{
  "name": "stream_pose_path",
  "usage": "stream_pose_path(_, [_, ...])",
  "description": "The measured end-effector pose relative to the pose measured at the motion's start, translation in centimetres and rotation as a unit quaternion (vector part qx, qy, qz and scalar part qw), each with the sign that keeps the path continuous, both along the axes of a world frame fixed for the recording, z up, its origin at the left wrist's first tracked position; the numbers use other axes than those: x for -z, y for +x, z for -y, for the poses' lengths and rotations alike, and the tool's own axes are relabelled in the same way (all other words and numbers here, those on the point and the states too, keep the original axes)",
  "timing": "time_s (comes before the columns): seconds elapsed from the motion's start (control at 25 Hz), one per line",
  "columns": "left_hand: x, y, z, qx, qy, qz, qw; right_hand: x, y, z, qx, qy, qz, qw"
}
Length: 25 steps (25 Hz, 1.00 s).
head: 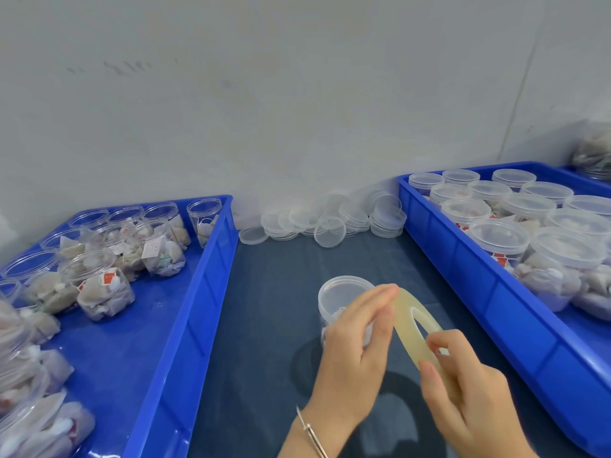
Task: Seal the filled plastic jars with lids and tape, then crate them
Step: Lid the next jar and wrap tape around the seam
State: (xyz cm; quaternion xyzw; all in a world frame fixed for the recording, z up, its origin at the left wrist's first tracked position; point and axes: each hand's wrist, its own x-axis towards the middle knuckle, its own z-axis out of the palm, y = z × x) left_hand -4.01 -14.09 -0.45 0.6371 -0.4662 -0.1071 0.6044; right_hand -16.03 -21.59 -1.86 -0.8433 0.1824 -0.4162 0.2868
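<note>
On the dark blue table (264,325), between 2 blue crates, a clear plastic jar (340,299) stands upright with its lid on, white sachets faintly visible through its wall; the left hand (353,352) is raised in front of this jar, hiding its lower right side, and its thumb and fingers meet on the far rim of a roll of pale, translucent tape (420,328); whether the hand also touches the jar cannot be told; the right hand (463,388) pinches the near rim of the same roll, fingers curled round it, so the roll hangs tilted between the 2 hands, just right of the jar; a thin metal bangle (309,431) circles the left wrist.

The left crate (185,325) holds open jars without lids (99,276), stuffed with paper sachets, some standing along the back and others lying toward the near corner; the right crate (479,269) holds lidded jars (499,236) packed close together, upright in rows.

Against the grey wall (264,94), at the back of the table between the crates, a loose heap of clear lids (330,219) lies in short stacks; 1 lid leans on edge at the front of the heap and another lies flat at its left end.
</note>
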Motion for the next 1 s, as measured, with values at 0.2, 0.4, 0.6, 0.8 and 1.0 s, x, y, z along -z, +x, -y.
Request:
stream_pose_path(0.2, [-0.8, 2.4, 0.3, 0.080, 0.076, -0.073, 0.991, -0.2, -0.4, 0.2, -0.050, -0.073, 0.009, 0.996])
stream_pose_path(0.4, [-2.0, 3.0, 0.3, 0.185, 0.125, -0.196, 0.955, -0.6, -0.5, 0.1, -0.079, -0.107, 0.034, 0.991])
stream_pose_path(0.6, [-1.1, 2.9, 0.1, 0.141, 0.070, -0.194, 0.968, -0.7, -0.5, 0.3, -0.127, -0.081, -0.007, 0.989])
stream_pose_path(0.8, [0.1, 1.6, -0.7, 0.011, 0.066, -0.081, 0.994, -0.7, -0.8, 0.3, -0.131, -0.027, -0.001, 0.991])
stream_pose_path(1.0, [2.2, -0.6, -1.2, 0.004, -0.015, 0.044, 0.999, -0.8, -1.3, 1.4, -0.119, 0.018, -0.047, 0.992])
